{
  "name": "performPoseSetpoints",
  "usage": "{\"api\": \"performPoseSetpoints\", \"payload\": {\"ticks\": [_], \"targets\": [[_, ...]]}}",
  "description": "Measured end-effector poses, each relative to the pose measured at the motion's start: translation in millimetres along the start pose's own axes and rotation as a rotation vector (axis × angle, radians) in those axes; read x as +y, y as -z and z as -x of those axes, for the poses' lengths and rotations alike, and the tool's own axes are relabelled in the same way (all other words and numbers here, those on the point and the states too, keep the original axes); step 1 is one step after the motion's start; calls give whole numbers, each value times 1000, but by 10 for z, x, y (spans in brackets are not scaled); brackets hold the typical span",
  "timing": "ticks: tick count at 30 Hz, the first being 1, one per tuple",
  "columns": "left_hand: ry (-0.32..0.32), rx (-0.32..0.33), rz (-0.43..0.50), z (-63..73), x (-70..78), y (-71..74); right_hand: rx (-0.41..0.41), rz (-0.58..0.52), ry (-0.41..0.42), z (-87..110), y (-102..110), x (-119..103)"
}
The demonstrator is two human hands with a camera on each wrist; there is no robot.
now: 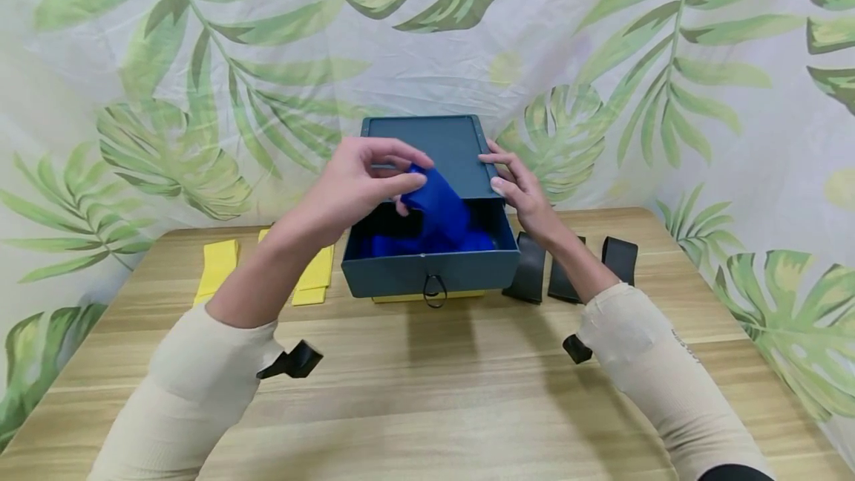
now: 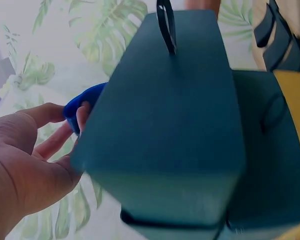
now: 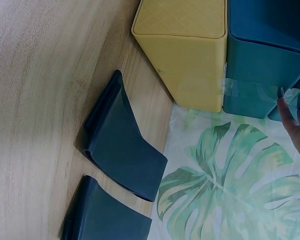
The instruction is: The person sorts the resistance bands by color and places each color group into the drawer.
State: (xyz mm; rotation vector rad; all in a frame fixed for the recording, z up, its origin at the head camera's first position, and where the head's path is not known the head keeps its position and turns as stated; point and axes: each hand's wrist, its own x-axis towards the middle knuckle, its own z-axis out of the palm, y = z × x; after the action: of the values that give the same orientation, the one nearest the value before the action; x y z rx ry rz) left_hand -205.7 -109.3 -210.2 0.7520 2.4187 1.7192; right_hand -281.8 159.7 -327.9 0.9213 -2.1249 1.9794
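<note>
A dark teal box (image 1: 427, 143) stands toward the back of the table, its drawer (image 1: 390, 275) pulled out toward me, with a black loop pull (image 1: 435, 291) on the front. My left hand (image 1: 354, 184) is over the drawer and pinches the end of a blue flat strip (image 1: 437, 206) between thumb and fingers. The strip hangs in a bend into the drawer, where more blue material lies. My right hand (image 1: 524, 191) rests against the box's right side, fingertips along its top edge. In the left wrist view, the drawer front (image 2: 165, 110) hides part of the strip.
Beneath the teal drawer unit are another teal box (image 2: 270, 150) and a yellow box (image 3: 190, 65), stacked. Yellow strips (image 1: 217, 266) lie folded on the left of the table. Several black strips (image 1: 528, 269) lie on the right. A leaf-print cloth (image 1: 427, 58) hangs behind.
</note>
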Motion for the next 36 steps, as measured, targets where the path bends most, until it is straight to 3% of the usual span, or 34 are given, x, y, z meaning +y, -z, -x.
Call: {"api": "performPoseSetpoints", "payload": {"ticks": [7, 14, 20, 29, 36], "targets": [[66, -29, -129, 152, -97, 152, 4, 13, 2, 10, 13, -3], [100, -53, -316, 241, -122, 226, 5, 12, 5, 16, 20, -11], [88, -126, -440, 276, -101, 251, 4, 16, 5, 12, 23, -17], [35, -129, -690, 316, 1, 168, -4, 12, -2, 12, 8, -36], [-1, -108, -715, 391, 30, 134, -5, 15, -8, 21, -5, -31]]}}
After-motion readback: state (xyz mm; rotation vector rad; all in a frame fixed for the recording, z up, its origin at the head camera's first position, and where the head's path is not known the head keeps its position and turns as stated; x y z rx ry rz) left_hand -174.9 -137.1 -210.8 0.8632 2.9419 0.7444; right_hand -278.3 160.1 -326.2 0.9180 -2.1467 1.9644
